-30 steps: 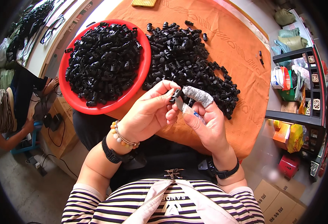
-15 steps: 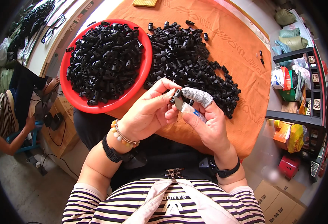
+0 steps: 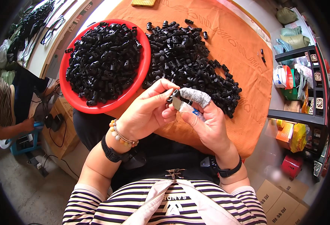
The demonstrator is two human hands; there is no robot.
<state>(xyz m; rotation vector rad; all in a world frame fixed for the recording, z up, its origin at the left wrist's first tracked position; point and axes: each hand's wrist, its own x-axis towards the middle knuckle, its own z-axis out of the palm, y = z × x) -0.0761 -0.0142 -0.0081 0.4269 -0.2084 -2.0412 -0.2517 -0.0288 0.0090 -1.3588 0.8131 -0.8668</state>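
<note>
Between its thumb and index finger, my left hand (image 3: 150,112) pinches a small black plastic cord lock (image 3: 170,98), mostly hidden by the fingertips. My right hand (image 3: 206,120) is closed around a short flat blade (image 3: 177,103) whose grip is wrapped in white and blue. A grey knitted sleeve (image 3: 195,96) covers the right index finger. The blade's end meets the cord lock; the exact contact is too small to make out. Beyond my hands lies a loose heap of black cord locks (image 3: 183,52). To the left, a red basin (image 3: 147,71) is piled with similar pieces.
An orange cloth (image 3: 244,86) covers the table, with a yellow object (image 3: 144,3) at its far edge and two stray black pieces (image 3: 262,56) at right. A black shelf (image 3: 296,117) with bags stands right. Cardboard boxes (image 3: 277,202) sit lower right. Another person (image 3: 3,105) sits at left.
Both hands have shifted very slightly left in view, still holding the cord lock and blade. The blade's flat side shows differently against the piece. The other person at left has changed posture.
</note>
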